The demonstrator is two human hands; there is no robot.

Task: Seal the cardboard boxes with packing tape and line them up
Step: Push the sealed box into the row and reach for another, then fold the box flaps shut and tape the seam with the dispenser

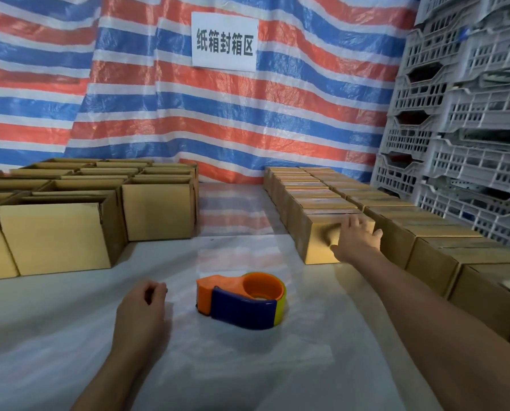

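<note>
A red, white and blue striped tarp (158,114) fills the upper frame behind everything, and a white sheet (69,336) covers the work surface across the lower half. Grey slotted crates (470,114) are stacked up the right edge of the frame. At middle left stands a block of open boxes (55,238) with their flaps up. At middle right, closed boxes (316,191) run in two rows from the tarp toward the lower right corner. Their tops look glossy, probably taped, though the blur keeps me from being sure. A white paper sign (224,40) with dark characters hangs at upper centre.

The end box (319,247) of the inner row sits right of centre. My right hand (356,237) lies spread on its top near corner, fingers straight and thumb down the front face, holding nothing.

The tape dispenser (241,301), orange, blue and yellow, lies on the sheet at lower centre, untouched. It is below and left of my right hand and just right of my left hand (142,304), which is loosely curled and empty over the sheet.
</note>
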